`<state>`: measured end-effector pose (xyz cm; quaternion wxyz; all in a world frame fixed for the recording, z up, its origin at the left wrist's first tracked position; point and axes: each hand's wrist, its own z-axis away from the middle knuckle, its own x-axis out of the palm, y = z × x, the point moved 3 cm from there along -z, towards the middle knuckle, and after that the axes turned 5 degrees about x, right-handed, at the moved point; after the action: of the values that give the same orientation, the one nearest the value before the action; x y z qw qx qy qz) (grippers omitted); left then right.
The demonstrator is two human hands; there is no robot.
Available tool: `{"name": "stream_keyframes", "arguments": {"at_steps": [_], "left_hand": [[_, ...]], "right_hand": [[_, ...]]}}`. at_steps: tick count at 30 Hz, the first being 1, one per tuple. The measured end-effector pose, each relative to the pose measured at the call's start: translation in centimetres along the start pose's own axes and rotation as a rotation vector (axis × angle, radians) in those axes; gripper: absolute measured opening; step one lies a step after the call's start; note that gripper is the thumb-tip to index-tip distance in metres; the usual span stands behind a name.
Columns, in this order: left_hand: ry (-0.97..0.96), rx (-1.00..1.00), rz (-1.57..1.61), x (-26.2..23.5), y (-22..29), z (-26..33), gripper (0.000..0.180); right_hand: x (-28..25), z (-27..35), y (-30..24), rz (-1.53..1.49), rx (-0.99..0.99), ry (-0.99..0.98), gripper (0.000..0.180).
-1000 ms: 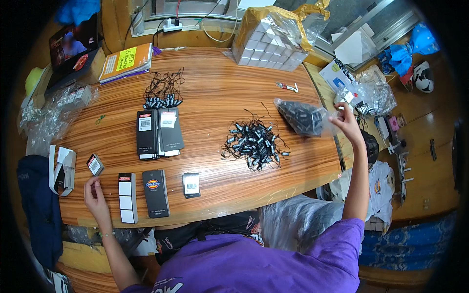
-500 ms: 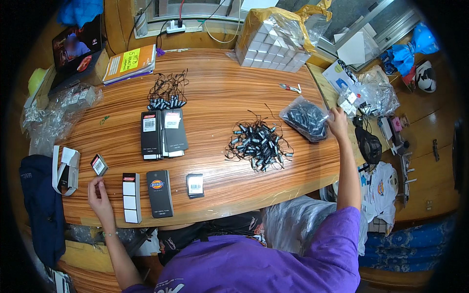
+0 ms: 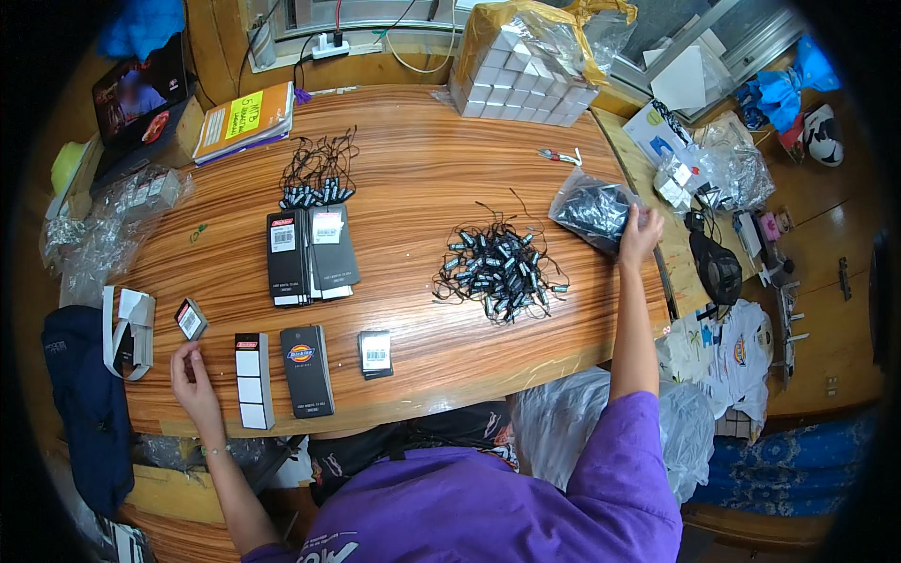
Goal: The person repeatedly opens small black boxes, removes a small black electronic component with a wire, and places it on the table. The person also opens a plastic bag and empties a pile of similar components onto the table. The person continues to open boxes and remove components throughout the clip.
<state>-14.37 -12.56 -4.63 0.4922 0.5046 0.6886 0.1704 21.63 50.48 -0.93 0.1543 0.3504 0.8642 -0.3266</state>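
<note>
My right hand [image 3: 641, 232] grips the right edge of a clear plastic bag [image 3: 593, 208] packed with black cords. Left of that bag lies a tangled heap of black strings with small pale-marked tabs [image 3: 500, 274]. My left hand [image 3: 195, 383] rests near the table's front left, fingers loosely apart and nothing visibly held. Just beyond its fingertips sits a small stack of barcode labels [image 3: 190, 320]. To its right are a stack of white-panelled tags [image 3: 251, 383], a stack of dark hang tags [image 3: 308, 372] and a small label stack [image 3: 375, 355].
Strung dark tags [image 3: 328, 249] lie mid-left, their cords spreading behind. At the back stand many small white boxes in plastic [image 3: 526, 80], with red-handled pliers [image 3: 560, 156] nearby. Notebooks [image 3: 246, 122] and a laptop [image 3: 141, 89] occupy the far left. A white strap-like bundle [image 3: 131, 328] lies left.
The plastic bag has shifted slightly right and away, and its shape has altered in my right hand's grip. My right forearm has swung left. The left hand stays by the small labels.
</note>
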Motion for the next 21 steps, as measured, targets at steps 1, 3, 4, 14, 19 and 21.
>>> {"name": "stream_keyframes", "arguments": {"at_steps": [1, 3, 4, 14, 19, 21], "left_hand": [[0.008, 0.016, -0.010, -0.1, 0.3, -0.1, 0.013], [-0.015, -0.034, 0.026, 0.2, 0.1, -0.1, 0.014], [-0.017, -0.063, 0.027, -0.1, 0.0, 0.1, 0.014], [0.135, 0.002, 0.085, -0.9, -1.6, 0.7, 0.016], [0.282, 0.042, 0.045, -2.1, 0.3, 1.3, 0.019], [0.322, 0.072, -0.004, -3.1, 1.9, 1.5, 0.019]], "right_hand": [[0.6, 0.2, -0.1, 0.065, -0.063, 0.028, 0.031], [0.4, -0.1, 1.2, 0.085, 0.046, -0.053, 0.037], [0.0, -0.1, 0.2, 0.131, 0.095, -0.114, 0.039], [-7.8, 7.3, -8.4, -0.185, -0.127, -0.386, 0.020], [-6.8, 11.3, -9.3, -0.208, -0.131, -0.737, 0.009], [-6.6, 11.9, -9.5, -0.207, -0.149, -0.798, 0.011]]}}
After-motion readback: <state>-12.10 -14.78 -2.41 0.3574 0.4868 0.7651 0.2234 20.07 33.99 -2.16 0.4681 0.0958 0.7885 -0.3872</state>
